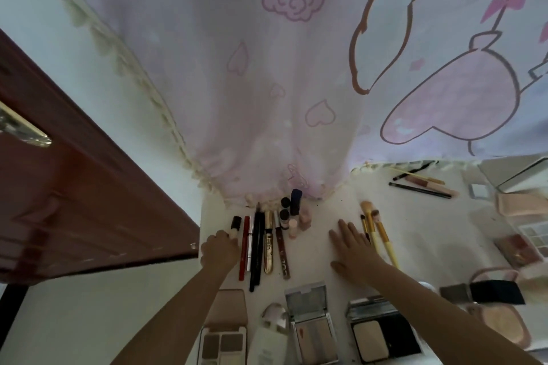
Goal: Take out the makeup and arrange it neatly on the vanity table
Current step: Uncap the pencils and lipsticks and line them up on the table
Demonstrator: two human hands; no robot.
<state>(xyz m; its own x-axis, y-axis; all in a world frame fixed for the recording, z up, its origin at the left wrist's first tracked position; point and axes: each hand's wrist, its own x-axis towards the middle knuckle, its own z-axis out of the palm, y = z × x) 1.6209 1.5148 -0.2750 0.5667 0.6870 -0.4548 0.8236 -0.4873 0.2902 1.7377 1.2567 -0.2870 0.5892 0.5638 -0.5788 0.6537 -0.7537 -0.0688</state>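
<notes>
At lower left, the left hand [220,249] pinches a small black-capped cream tube [235,226], which belongs squarely beside the red pencil [244,247]; the white tabletop [320,210] edge is just left, so there's little slack. Mid-frame, the right hand [354,249] lies flat, fingers released, touching the yellow-handled brushes [382,234], with bare room between.

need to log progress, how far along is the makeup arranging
Mostly laid out. Done: a row of pencils and tubes, three brushes side by side, open palettes along the near edge. In hand: the left hand grips a small black-capped stick at the row's left end; the right hand rests flat. Left: loose pencils and compacts at right.
</notes>
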